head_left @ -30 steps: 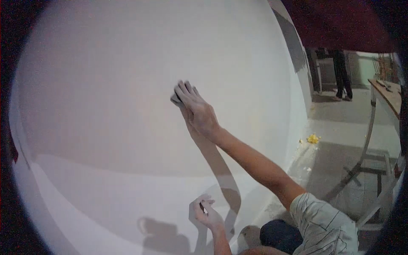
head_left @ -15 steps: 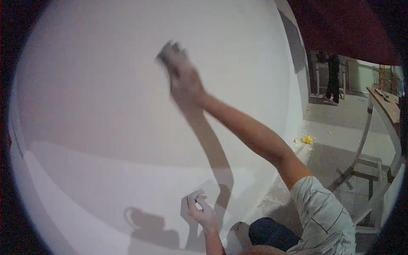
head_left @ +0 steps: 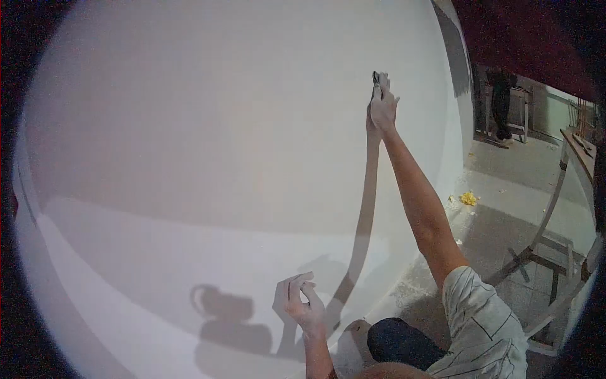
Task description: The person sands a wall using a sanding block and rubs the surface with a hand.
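My right hand [head_left: 383, 112] is raised high, pressed flat to the white wall [head_left: 208, 139] with a small dark grey piece of sandpaper [head_left: 375, 78] under its fingers. Only a dark edge of the sandpaper shows; the rest is covered by the hand. Lower down, my left hand [head_left: 304, 304] is near the wall, its fingers loosely bent and a gap between thumb and fingers. Nothing shows in it. Pale dust coats both hands. Shadows of my arms and head fall on the wall.
Yellow crumpled scraps [head_left: 468, 198] lie on the floor by the wall's foot. At right stands a wooden-topped table [head_left: 581, 151] on metal legs. A person in dark trousers [head_left: 500, 104] stands in the back. My bent knee [head_left: 404, 344] is close below.
My right hand has swept right across the wall with the sandpaper, the arm straightening upward. My left hand has stayed low with little movement. The view has shifted slightly.
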`<state>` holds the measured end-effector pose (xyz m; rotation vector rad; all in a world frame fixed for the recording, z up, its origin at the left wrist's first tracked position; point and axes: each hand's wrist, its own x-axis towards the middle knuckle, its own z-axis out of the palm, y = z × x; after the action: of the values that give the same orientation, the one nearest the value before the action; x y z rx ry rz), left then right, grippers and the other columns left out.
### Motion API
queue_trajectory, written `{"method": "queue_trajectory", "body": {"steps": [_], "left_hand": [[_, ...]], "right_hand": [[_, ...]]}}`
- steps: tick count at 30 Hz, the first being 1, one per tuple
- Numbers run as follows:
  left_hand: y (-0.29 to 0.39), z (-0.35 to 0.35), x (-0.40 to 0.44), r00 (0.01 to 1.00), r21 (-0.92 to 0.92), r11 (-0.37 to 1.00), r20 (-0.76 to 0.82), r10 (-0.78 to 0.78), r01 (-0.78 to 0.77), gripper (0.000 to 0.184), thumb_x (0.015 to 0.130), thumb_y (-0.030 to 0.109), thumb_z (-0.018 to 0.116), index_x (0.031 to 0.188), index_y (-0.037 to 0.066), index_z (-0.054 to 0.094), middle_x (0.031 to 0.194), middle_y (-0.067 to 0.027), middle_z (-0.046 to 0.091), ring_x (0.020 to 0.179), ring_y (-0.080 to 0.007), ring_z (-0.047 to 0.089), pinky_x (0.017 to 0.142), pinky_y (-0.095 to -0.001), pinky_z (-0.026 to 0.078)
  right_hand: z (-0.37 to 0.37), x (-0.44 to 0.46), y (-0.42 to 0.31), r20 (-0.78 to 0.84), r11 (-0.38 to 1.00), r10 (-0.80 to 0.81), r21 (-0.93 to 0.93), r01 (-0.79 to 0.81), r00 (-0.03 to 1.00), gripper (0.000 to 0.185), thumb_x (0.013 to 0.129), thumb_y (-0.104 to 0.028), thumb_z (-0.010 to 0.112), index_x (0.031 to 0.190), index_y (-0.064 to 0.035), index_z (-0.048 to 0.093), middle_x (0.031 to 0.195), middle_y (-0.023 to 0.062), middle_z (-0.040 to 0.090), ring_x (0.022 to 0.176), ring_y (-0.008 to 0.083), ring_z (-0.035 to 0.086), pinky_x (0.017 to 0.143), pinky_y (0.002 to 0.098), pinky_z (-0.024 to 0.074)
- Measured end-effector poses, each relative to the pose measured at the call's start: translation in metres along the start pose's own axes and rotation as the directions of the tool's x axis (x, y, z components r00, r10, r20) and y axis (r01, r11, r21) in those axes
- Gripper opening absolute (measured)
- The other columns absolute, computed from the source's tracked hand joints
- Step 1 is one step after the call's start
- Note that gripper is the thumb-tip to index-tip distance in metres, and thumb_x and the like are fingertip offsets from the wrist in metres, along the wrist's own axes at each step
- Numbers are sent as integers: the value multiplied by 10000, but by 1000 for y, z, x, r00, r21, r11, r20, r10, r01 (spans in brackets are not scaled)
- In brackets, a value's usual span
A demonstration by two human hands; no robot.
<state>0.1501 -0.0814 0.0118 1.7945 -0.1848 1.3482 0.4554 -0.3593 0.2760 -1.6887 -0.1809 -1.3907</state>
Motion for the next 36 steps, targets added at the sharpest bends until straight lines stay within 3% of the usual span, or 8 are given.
{"method": "queue_trajectory", "body": {"steps": [3, 9, 13, 23, 27, 30, 34, 36], "left_hand": [[-19, 4, -10, 1000, 41, 999, -12, 0, 1, 196, 900, -46, 516, 942, 7, 700, 914, -124, 677, 773, -234, 666, 734, -367, 551], [-39, 26, -15, 991, 307, 947, -65, 118, -93, 215, 866, -57, 547, 957, 54, 707, 939, -87, 671, 862, -284, 607, 781, -424, 488], [-24, 34, -7, 994, 372, 928, -106, 33, 9, 211, 876, -28, 549, 954, 78, 713, 956, -63, 677, 922, -292, 585, 831, -431, 472], [-8, 21, 4, 993, 172, 982, -99, -60, 76, 215, 891, -62, 558, 998, 45, 712, 969, -87, 697, 895, -273, 619, 771, -415, 499], [7, 15, 2, 994, 163, 985, -82, 74, -60, 193, 948, -29, 528, 1030, 2, 700, 1009, -141, 716, 883, -278, 678, 768, -428, 544], [32, 18, -2, 988, 109, 991, -145, -61, 77, 247, 984, -28, 481, 1117, -10, 689, 1167, -189, 706, 1021, -301, 697, 820, -443, 589], [25, 11, 1, 969, 35, 995, -228, 98, -92, 295, 1081, 54, 413, 1248, -35, 640, 1335, -266, 628, 1217, -366, 648, 956, -462, 608], [11, 11, -1, 943, -190, 971, -323, 75, -143, 388, 1142, 174, 347, 1362, -51, 574, 1446, -314, 537, 1411, -449, 495, 1107, -487, 536]], "right_hand": [[6, -38, -10, 44, 980, 107, 162, -113, 993, 604, 1104, -240, 370, 1651, -26, 231, 1702, 194, 284, 1604, 342, 178, 1303, 534, -26], [17, -150, -133, 84, 682, -692, 401, 612, 717, 574, 1043, -142, 518, 1595, -51, 388, 1697, 165, 312, 1592, 321, 234, 1302, 574, -17], [-6, -124, -143, 238, 645, -763, 222, 731, 601, 566, 1007, -112, 563, 1562, -190, 480, 1673, 42, 402, 1558, 246, 346, 1249, 703, -81], [54, -2, -158, -150, 917, -324, 192, 349, 934, 617, 943, -122, 572, 1552, -76, 480, 1573, 145, 523, 1526, 299, 398, 1214, 729, -106], [34, -125, -196, 13, 605, -787, 212, 767, 617, 506, 999, -133, 499, 1504, -122, 534, 1593, 190, 480, 1541, 336, 369, 1236, 743, 3], [26, -140, -180, 201, 376, -923, 283, 882, 329, 572, 951, -215, 612, 1518, -236, 545, 1690, 9, 377, 1579, 230, 306, 1274, 689, 93], [9, -43, -132, 200, 580, -779, -129, 804, 594, 516, 1039, -268, 461, 1552, -250, 513, 1688, 6, 384, 1609, 184, 213, 1243, 633, -176], [33, 16, -76, -68, 778, -628, -38, 627, 775, 740, 931, -104, 585, 1628, -264, 392, 1606, 29, 510, 1504, 247, 447, 1195, 776, -72]]}}
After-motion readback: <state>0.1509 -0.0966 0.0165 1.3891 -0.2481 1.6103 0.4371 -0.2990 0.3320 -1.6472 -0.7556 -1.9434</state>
